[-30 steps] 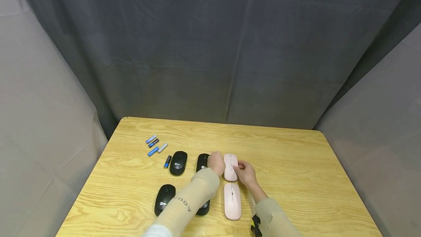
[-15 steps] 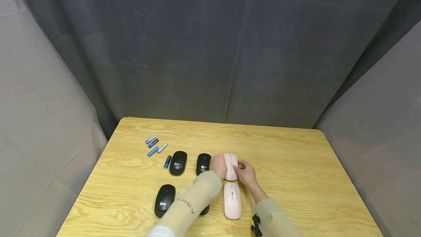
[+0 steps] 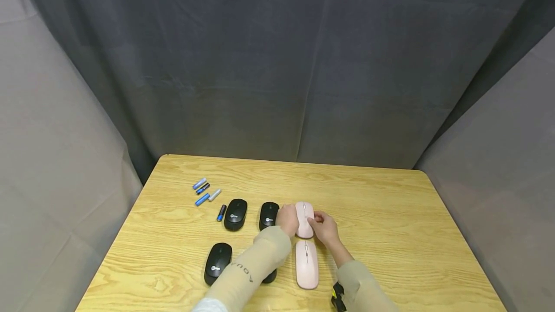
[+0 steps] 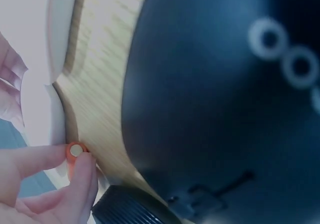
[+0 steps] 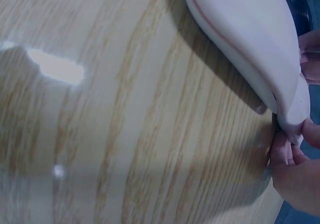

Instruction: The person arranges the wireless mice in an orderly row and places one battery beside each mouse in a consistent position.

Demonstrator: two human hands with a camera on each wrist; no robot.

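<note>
In the head view my left hand (image 3: 288, 219) is beside the left edge of the far pink computer mouse (image 3: 304, 219). Seen from the left wrist, its thumb and finger pinch a small orange battery (image 4: 76, 150), its pale metal end showing. From the other side my right hand (image 3: 325, 229) pinches the same mouse by its right edge, thumb on top; the right wrist view shows these fingertips (image 5: 282, 146) at its rim. Just nearer lies a second pink mouse (image 3: 306, 265), untouched.
Left of the hands stand black mice (image 3: 235, 214), one partly covered by my left forearm. Several blue and silver batteries (image 3: 202, 200) lie at the table's far left. A black-and-yellow object (image 3: 338, 297) shows by the right sleeve. Grey curtains hang behind the wooden table (image 3: 390, 215).
My left hand has shifted slightly right and toward me, uncovering more of the black mouse beside it. The right hand keeps its place on the pink mouse.
</note>
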